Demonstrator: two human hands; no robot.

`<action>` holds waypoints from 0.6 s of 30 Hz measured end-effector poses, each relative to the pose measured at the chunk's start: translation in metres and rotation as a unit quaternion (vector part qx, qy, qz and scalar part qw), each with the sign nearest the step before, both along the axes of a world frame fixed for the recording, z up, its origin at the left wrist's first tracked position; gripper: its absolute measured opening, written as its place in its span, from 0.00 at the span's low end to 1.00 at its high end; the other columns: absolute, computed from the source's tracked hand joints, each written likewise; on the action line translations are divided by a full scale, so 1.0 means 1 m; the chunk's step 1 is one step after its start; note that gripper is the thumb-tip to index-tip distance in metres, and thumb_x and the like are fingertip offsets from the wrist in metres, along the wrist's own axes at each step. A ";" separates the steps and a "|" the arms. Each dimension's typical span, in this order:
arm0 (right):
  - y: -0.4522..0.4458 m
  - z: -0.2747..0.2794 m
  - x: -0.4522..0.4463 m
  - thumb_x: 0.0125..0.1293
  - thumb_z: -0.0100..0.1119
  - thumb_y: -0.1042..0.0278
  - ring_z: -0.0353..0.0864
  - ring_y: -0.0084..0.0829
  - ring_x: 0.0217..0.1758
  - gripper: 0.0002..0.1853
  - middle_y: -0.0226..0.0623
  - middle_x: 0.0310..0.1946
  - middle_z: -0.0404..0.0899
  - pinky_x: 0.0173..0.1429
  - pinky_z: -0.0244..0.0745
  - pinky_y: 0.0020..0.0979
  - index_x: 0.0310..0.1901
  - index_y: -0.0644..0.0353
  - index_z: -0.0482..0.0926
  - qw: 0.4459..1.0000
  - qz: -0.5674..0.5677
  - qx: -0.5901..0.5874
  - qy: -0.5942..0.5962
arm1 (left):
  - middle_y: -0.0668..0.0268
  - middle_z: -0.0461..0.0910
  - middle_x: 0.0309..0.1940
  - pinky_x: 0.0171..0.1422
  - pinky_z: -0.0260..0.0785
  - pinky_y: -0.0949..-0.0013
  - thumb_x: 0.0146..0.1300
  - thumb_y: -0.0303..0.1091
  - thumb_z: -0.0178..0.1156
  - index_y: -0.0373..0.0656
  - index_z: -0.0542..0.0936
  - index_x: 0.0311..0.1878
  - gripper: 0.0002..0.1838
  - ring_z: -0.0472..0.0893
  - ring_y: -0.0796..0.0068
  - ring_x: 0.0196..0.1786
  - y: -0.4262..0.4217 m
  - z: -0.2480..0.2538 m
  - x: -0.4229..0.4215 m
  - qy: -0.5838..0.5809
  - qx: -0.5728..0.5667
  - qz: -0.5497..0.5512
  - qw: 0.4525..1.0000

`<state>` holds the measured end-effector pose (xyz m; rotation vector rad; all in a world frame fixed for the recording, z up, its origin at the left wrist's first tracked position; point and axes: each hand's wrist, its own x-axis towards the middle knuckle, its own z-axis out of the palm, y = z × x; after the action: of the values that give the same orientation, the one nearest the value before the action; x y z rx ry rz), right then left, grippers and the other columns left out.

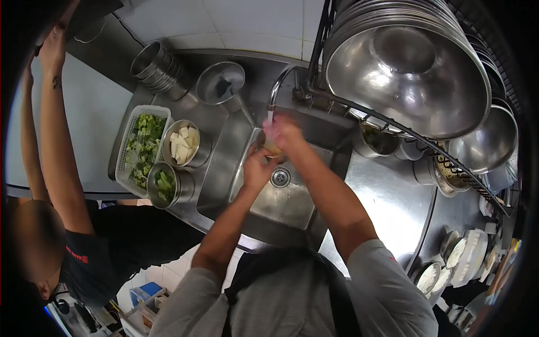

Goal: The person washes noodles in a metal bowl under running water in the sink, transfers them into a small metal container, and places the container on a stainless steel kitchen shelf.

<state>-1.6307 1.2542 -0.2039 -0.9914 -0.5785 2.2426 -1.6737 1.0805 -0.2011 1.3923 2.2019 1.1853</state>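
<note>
Over the sink (pixel 224 168), beneath the curved faucet (pixel 275 90), both my hands are close together. My left hand (pixel 258 169) is closed around the side of a small, rounded yellowish thing (pixel 272 149); its kind is not clear, as my hands cover most of it. Just above it is my right hand (pixel 284 132), smeared by motion, with its fingers near the faucet's spout and their grip impossible to make out. Below my hands, the round drain (pixel 281 177) shows in the sink floor.
Left of the sink stand a white basket of greens (pixel 120 151), a pot of pale chunks (pixel 196 157) and a pot of green pieces (pixel 185 188). Large metal bowls (pixel 359 73) overhang the right on a black rack (pixel 393 121). A co-worker (pixel 73 191) reaches up at left.
</note>
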 end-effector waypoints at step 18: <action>0.044 0.009 0.054 0.76 0.55 0.60 0.86 0.37 0.53 0.15 0.34 0.47 0.88 0.56 0.80 0.39 0.59 0.48 0.83 0.826 0.075 0.372 -0.418 | 0.30 0.74 0.68 0.71 0.74 0.52 0.49 0.40 0.83 0.46 0.87 0.38 0.17 0.79 0.39 0.69 0.001 -0.002 -0.016 0.019 0.005 0.034 0.999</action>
<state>-1.5772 1.2984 -0.1952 -1.4624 -1.7851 1.3280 -1.6894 1.0811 -0.2027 1.3641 2.2892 1.2029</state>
